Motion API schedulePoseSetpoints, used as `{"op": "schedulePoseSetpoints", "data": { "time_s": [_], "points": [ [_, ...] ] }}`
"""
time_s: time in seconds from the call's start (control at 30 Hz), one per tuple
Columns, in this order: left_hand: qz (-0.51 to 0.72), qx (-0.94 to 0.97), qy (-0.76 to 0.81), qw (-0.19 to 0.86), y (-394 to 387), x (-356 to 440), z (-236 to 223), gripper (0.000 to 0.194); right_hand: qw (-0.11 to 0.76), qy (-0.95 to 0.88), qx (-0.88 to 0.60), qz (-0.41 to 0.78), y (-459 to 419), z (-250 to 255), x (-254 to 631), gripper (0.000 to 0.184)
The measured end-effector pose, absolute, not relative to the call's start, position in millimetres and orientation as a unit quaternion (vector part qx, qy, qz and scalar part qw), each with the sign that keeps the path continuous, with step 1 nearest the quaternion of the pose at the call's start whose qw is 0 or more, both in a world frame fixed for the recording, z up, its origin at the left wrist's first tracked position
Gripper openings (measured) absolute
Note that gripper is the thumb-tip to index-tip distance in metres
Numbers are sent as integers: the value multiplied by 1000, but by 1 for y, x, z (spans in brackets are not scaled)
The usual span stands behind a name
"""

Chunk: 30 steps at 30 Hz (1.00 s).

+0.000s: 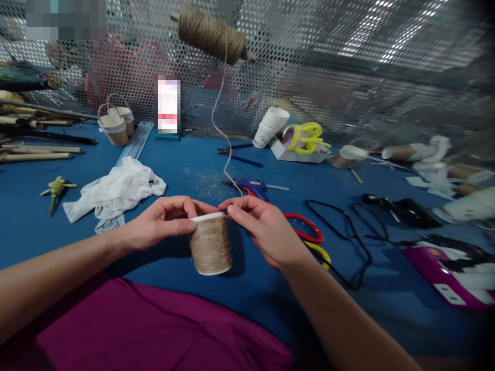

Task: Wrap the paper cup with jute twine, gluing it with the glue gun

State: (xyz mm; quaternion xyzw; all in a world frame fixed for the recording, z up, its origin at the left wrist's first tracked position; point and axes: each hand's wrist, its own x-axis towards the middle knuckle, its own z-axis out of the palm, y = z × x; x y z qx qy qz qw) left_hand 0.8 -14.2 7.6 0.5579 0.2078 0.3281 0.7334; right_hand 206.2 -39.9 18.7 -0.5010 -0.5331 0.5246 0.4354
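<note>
A paper cup (211, 246) wrapped in brown twine is held above the blue table, tilted slightly, with a white rim showing at both ends. My left hand (170, 219) grips its upper edge, thumb in front and fingers behind. At the cup's right edge, my right hand (257, 221) pinches the twine (228, 154) between thumb and fingers. That strand runs up to a large twine spool (211, 33) hung on a wooden rod at the perforated metal screen. Just behind my right hand lies a blue glue gun (253, 186).
White lace (121, 188) lies to the left, near twine-wrapped baskets (116, 129). Stacked paper cups (270, 126) and pliers (243, 157) sit behind. Red-handled scissors (309, 226), a black cord (363, 257) and a purple box (436, 283) are on the right.
</note>
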Motion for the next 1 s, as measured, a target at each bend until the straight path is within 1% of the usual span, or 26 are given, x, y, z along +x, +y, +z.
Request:
{"op": "schedulePoseSetpoints", "data": {
  "time_s": [0.17,0.37,0.53,0.67,0.87,1.0],
  "points": [
    [327,549,189,746,-15,0,7,8,437,-515,-482,559,-40,19,206,19],
    [327,526,175,765,-16,1,9,9,434,-469,-463,614,-42,17,204,19],
    [331,519,155,773,-16,1,10,8,445,-429,-421,664,-42,17,201,19],
    [324,532,152,767,-16,0,12,7,450,-414,-404,680,-40,17,201,22],
    [315,553,144,758,-11,-3,12,7,436,-386,-394,711,-39,15,201,27],
    [318,557,151,752,-8,-4,12,8,445,-378,-391,712,-40,17,200,29]
  ]
}}
